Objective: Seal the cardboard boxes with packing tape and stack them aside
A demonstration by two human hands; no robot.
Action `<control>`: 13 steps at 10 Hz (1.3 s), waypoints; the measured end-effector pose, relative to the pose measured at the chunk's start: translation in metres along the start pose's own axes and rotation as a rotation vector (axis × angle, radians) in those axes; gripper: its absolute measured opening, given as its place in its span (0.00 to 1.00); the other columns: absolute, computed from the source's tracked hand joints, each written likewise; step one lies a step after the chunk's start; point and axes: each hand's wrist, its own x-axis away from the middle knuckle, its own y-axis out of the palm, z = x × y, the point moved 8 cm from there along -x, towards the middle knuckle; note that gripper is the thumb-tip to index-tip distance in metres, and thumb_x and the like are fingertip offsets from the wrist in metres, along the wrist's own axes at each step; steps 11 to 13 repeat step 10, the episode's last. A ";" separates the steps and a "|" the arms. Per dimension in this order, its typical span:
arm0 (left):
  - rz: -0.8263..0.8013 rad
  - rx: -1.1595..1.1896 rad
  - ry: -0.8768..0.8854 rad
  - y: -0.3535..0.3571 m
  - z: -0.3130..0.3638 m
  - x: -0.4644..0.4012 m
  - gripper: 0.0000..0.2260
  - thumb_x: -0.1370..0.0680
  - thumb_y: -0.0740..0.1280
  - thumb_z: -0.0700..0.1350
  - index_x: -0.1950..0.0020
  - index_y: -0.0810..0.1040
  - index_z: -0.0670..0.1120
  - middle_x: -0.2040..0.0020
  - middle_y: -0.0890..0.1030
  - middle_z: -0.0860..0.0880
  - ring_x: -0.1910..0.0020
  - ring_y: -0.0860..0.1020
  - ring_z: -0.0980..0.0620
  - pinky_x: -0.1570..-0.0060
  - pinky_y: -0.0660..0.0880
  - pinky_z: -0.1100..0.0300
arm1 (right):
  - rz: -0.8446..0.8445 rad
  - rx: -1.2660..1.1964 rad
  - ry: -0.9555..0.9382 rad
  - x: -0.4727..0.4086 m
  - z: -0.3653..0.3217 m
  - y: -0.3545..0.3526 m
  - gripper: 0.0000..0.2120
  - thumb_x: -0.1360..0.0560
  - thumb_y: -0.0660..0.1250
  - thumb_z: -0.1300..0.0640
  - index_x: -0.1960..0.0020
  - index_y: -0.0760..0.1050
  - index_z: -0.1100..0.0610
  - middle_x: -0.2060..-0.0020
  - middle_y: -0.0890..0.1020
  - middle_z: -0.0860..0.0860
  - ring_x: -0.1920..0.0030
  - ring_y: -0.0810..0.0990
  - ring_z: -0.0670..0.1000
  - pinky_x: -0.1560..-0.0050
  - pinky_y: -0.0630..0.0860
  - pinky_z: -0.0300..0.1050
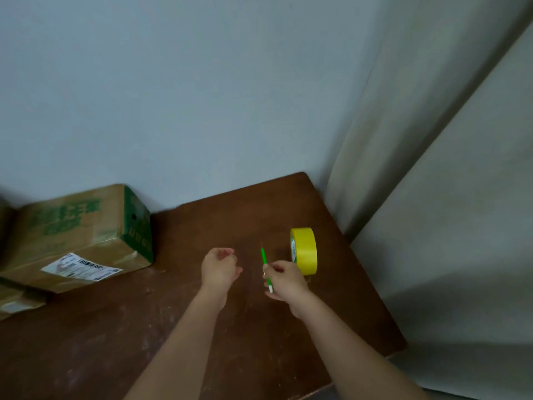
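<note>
A cardboard box (78,238) with green print and a white shipping label lies at the left on the brown table (202,327), against the wall. A yellow roll of packing tape (304,251) stands on edge at the right. My right hand (284,281) grips a thin green knife (265,264) just left of the roll, its tip pointing away from me. My left hand (220,265) hovers over the table's middle with fingers loosely curled, holding nothing.
The corner of another cardboard box (17,301) shows at the far left edge. A pale wall runs behind the table, and a light curtain (432,168) hangs right of it. The table's right edge (383,313) lies close to the tape.
</note>
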 end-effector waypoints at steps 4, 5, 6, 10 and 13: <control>-0.045 -0.071 -0.056 -0.003 -0.003 -0.039 0.06 0.19 0.60 0.36 0.46 0.76 0.44 0.48 0.77 0.46 0.57 0.79 0.48 0.53 0.79 0.55 | 0.237 -0.125 0.123 -0.048 0.013 0.007 0.06 0.20 0.63 0.67 0.46 0.77 0.63 0.63 0.77 0.51 0.57 0.84 0.55 0.45 0.82 0.53; -0.066 -0.071 -0.038 0.000 0.001 -0.052 0.06 0.19 0.60 0.36 0.48 0.75 0.44 0.51 0.76 0.47 0.60 0.78 0.49 0.53 0.78 0.54 | 0.299 0.074 0.106 -0.066 0.017 0.010 0.08 0.22 0.68 0.63 0.45 0.79 0.65 0.61 0.79 0.52 0.52 0.85 0.60 0.46 0.81 0.59; -0.081 -0.081 -0.055 0.001 -0.001 -0.062 0.06 0.19 0.60 0.36 0.48 0.76 0.44 0.51 0.76 0.48 0.60 0.78 0.49 0.59 0.77 0.59 | 0.293 0.167 0.133 -0.075 0.022 0.015 0.11 0.21 0.68 0.58 0.41 0.81 0.61 0.54 0.83 0.56 0.49 0.83 0.60 0.46 0.80 0.52; -0.069 -0.068 -0.031 -0.002 0.022 -0.059 0.06 0.19 0.60 0.37 0.45 0.76 0.43 0.45 0.78 0.44 0.59 0.79 0.50 0.59 0.77 0.60 | 0.181 0.810 0.074 -0.056 -0.011 0.014 0.18 0.22 0.64 0.54 0.34 0.73 0.59 0.34 0.73 0.58 0.39 0.79 0.59 0.43 0.75 0.47; -0.069 -0.068 -0.031 -0.002 0.022 -0.059 0.06 0.19 0.60 0.37 0.45 0.76 0.43 0.45 0.78 0.44 0.59 0.79 0.50 0.59 0.77 0.60 | 0.181 0.810 0.074 -0.056 -0.011 0.014 0.18 0.22 0.64 0.54 0.34 0.73 0.59 0.34 0.73 0.58 0.39 0.79 0.59 0.43 0.75 0.47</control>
